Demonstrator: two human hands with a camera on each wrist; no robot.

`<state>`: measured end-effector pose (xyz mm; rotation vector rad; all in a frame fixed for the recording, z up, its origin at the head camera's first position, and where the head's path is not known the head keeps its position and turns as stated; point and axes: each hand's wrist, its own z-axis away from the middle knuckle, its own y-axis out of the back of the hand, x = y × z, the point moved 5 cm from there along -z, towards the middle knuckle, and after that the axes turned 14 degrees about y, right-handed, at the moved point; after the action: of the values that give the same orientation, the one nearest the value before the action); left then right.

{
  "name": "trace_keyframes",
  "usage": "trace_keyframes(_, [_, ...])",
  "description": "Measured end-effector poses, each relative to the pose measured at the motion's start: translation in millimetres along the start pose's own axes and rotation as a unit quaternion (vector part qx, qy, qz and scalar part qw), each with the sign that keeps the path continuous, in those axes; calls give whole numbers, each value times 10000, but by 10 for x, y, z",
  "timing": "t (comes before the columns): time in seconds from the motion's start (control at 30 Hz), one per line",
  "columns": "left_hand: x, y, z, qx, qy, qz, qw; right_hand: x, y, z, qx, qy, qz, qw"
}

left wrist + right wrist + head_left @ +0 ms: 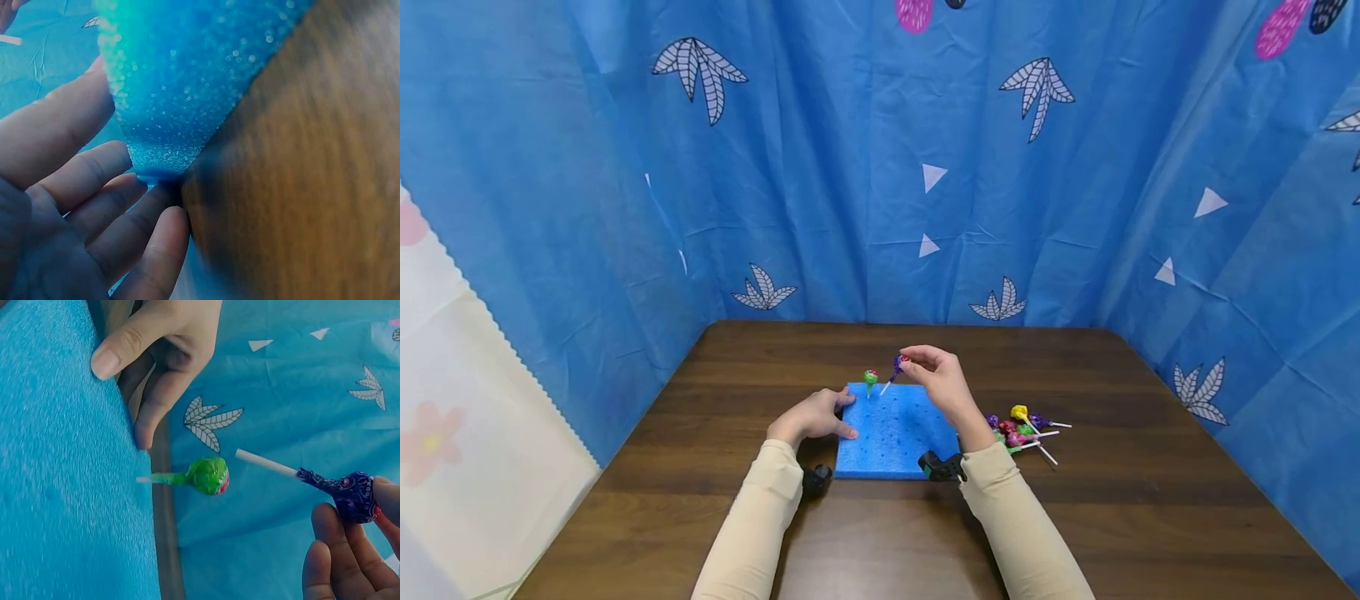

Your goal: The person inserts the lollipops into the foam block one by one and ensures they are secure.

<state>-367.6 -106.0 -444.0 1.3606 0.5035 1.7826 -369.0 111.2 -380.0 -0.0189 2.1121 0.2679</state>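
Observation:
My right hand [942, 382] pinches a purple-wrapped lollipop [355, 495] by its candy head. Its white stick slants down toward the far edge of the blue foam board [891, 433], its tip apart from the foam in the right wrist view. A green-wrapped lollipop [209, 475] stands upright with its stick in the board, near the far left corner. My left hand [820, 414] rests at the board's left edge, the thumb over the top and the other fingers extended along the side, as the left wrist view shows up close.
Several wrapped lollipops [1022, 432] lie in a pile on the wooden table [1150, 500], right of the board and beside my right forearm. Small holes dot the foam's top. A blue patterned curtain [850, 167] hangs behind the table and along its sides.

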Motion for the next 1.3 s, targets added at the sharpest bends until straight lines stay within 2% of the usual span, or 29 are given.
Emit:
trace_keyframes(0.13, [-4, 5, -12, -9, 12, -33, 10000, 3, -68, -3, 67, -69, -54, 9999])
trace_keyframes(0.3, [-24, 8, -17, -5, 41, -83, 10000, 0, -163, 11, -48, -141, -198, 9997])
trace_keyframes(0.53, [-31, -11, -5, -51, 80, -14, 10000, 72, -228, 14, 10, -170, -230, 9996])
trace_keyframes(0.83, [-20, 11, -10, -59, 98, 11, 9999, 161, -304, 18, -143, -269, -294, 9991])
trace_keyframes(1.1, [-9, 13, -14, -74, 39, -93, 9999, 277, -355, 53, -244, -496, -65, 9984])
trace_keyframes(1.3, [-6, 10, -14, -93, 62, -77, 9999, 304, -381, 85, -286, -557, -111, 9980])
